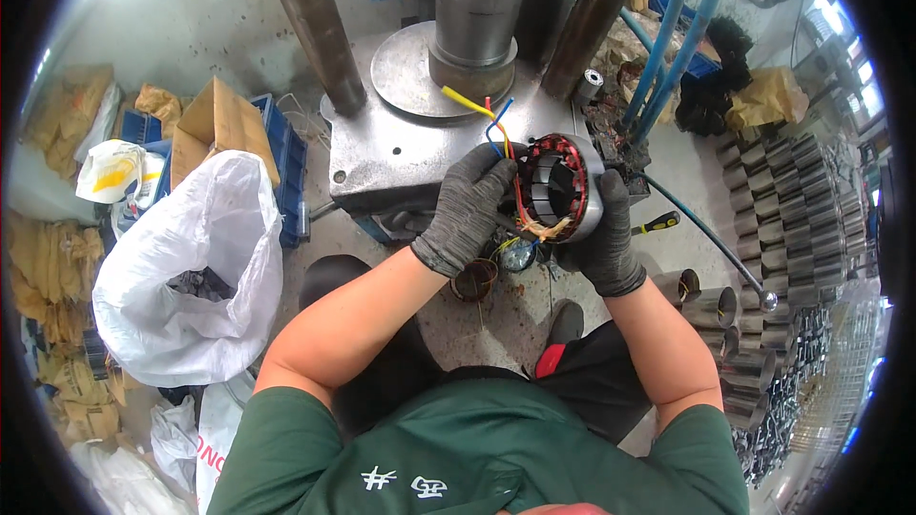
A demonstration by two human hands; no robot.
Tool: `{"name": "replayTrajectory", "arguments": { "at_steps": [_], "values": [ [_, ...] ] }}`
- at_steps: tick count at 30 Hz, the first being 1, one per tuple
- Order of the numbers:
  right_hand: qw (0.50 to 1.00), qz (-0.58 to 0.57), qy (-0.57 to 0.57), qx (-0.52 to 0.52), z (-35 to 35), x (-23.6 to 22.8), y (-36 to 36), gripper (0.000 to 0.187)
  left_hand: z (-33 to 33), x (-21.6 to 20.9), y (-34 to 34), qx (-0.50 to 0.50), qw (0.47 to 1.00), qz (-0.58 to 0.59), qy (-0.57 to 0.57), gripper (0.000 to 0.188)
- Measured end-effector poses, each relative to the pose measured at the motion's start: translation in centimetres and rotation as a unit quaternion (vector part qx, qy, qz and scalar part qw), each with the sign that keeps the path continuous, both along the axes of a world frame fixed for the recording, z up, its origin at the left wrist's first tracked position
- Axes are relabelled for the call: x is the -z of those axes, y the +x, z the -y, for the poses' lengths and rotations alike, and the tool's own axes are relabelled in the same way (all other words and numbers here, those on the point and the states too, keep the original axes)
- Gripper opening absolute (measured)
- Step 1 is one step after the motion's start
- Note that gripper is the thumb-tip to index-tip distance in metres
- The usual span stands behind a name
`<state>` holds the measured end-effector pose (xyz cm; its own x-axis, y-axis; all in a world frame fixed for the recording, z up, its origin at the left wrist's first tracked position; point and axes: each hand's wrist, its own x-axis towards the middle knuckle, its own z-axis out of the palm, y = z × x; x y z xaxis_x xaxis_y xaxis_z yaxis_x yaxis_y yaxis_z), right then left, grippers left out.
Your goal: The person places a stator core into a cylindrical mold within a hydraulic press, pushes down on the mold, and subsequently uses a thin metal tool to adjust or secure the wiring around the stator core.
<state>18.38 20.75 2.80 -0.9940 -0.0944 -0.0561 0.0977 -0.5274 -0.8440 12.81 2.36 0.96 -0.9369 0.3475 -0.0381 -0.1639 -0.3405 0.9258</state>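
Held up between both gloved hands: a round motor stator [563, 186] with a steel outer ring, red insulation and copper windings, open bore turned toward the camera. Left hand [468, 205] in a dark grey knit glove, fingers [496, 172] curled and clamped against the stator's left rim, thumb side close to the bore. Right hand [611, 229] in a matching glove, wrapped around the right and lower edge of the ring, fingers closed behind it and mostly hidden. Rising from the stator just above the left fingertips: a bundle of lead wires [487, 114] in yellow, blue and red, with an orange strand running down along the left rim between the fingers. At the lower rim, near the heels of both hands, a frayed tuft of tan fibre [546, 227]. Directly beyond the fingers, a grey metal press base [401, 148] carrying a round plate and an upright steel cylinder [477, 5]. Below the wrists, a small copper coil [474, 278] on the floor. Right of the right hand, a yellow-handled screwdriver [658, 223] and rows of shiny metal tubes [782, 210]. Well off to the left, a white plastic bag [191, 267].
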Motion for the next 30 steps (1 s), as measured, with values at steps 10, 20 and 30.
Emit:
{"name": "replayTrajectory", "arguments": {
  "at_steps": [10, 20, 30],
  "values": [
    [0.999, 0.031, 0.011, 0.013, 0.0, -0.3, 0.6, 0.085, -0.8, 0.5, 0.0, 0.032, 0.948, -0.308, -0.077, 0.038],
    [0.987, 0.03, 0.134, -0.085, -0.1, -1.4, 1.4, 0.085, -1.0, 1.7, 0.0, 0.16, 0.983, -0.088, 0.015, 0.043],
    [0.976, 0.107, -0.184, -0.036, -0.6, -2.7, 0.7, 0.097, 2.3, -3.1, 1.4, 0.126, 0.911, -0.351, -0.176, 0.069]
  ]
}}
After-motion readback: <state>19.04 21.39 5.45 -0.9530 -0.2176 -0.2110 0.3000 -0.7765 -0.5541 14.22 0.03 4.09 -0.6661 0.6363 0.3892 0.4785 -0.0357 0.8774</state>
